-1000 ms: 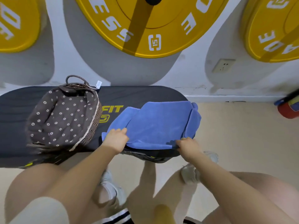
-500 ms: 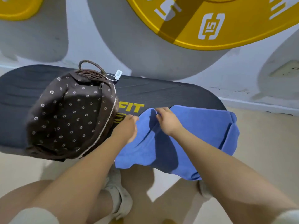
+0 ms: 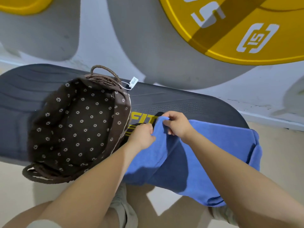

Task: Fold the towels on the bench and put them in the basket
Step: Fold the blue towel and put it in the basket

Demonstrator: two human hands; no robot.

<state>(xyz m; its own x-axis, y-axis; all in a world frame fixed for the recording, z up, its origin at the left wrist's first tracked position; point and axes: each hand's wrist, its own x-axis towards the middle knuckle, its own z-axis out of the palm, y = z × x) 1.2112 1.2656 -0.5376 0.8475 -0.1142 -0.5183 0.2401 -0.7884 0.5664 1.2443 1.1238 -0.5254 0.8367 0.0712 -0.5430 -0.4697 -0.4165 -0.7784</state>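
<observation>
A blue towel [image 3: 213, 145] lies on the right part of the black bench [image 3: 181, 102], and its near edge hangs over the bench's front. My left hand [image 3: 142, 137] and my right hand [image 3: 176, 125] both pinch the towel's left end, close together and lifted a little off the bench. Just left of my hands stands the wicker basket [image 3: 105, 74] with its brown flowered lining [image 3: 77, 125]; nothing lies in the basket.
The bench runs along a grey-and-white wall with big yellow weight-plate graphics [image 3: 238, 30]. A white tag [image 3: 133, 82] hangs from the basket's far handle. My knees and shoes [image 3: 121, 209] stand on the beige floor below the bench.
My hands left the towel's near edge and came together at its left end, which is now gathered and raised. The view has shifted left and closer, showing the basket's inside.
</observation>
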